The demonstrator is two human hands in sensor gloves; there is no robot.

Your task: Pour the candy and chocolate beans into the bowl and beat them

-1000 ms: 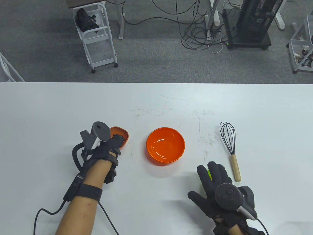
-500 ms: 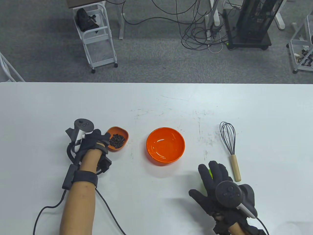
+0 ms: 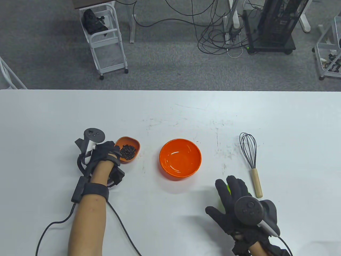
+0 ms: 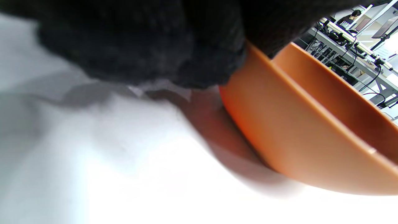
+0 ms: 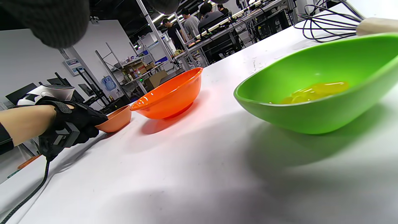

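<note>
A small orange dish of dark chocolate beans stands left of the empty orange bowl. My left hand holds the dish by its left rim; in the left wrist view the gloved fingers press against the dish's wall. My right hand hovers with fingers spread over a green dish, mostly hidden under it. In the right wrist view the green dish holds yellow candy and nothing touches it. A whisk with a wooden handle lies to the right.
The white table has faint scuff marks near its middle. A black cable trails from my left wrist over the table's near part. Beyond the far edge stand a white trolley, loose cables and a black rack.
My left hand, which covered the small dish a second ago, has drawn back to its left side and now holds its rim. The right hand has barely moved.
</note>
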